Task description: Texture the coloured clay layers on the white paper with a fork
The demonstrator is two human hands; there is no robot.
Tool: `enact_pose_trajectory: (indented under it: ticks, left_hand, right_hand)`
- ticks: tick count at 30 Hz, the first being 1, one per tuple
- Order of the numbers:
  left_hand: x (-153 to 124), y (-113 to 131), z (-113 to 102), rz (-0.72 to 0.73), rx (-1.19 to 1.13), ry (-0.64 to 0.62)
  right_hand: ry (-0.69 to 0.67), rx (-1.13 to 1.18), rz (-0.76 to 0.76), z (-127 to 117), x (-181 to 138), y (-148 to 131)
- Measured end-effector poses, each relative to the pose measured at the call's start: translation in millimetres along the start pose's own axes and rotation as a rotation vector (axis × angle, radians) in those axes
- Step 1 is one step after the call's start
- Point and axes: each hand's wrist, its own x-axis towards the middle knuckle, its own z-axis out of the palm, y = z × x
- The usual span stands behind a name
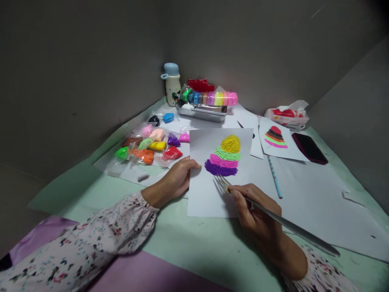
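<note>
My right hand [253,209] is closed round a metal fork [273,217], its tines resting on a white sheet of paper [209,194] just below a clay picture [225,156] made of yellow, green, pink and purple textured bands. My left hand [179,176] lies on the sheet's left edge, fingers curled over the paper and pressing it down. Both sleeves are floral.
Small bags of coloured clay [146,146] lie at the left. At the back stand a small bottle [172,85] and a metal tray [202,111] with a clay pack. To the right are a second clay picture [276,138], a blue pencil [275,178], a dark phone [309,148] and a tissue pack [287,115].
</note>
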Motion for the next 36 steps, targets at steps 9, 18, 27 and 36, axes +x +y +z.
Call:
enact_pose_trajectory:
  ticks: [9,18,27,36]
  left_hand:
    - [1.2,-0.3,-1.5,-0.004,-0.021,0.001]
    - [0.7,1.2,1.0,-0.001,-0.047,0.020]
    - [1.9,1.1,-0.5,0.008,-0.033,0.028]
    - [1.0,2.7,1.1,-0.005,-0.046,0.032]
  right_hand:
    - [-0.007,-0.002,0.023,-1.6,-0.4,-1.3]
    - [0.013,0.004,0.039,-3.8,-0.1,-0.6]
    - [0.037,0.017,0.018,-6.1,0.4,-1.0]
    - [0.063,-0.033,0.018,-7.8,0.4,2.7]
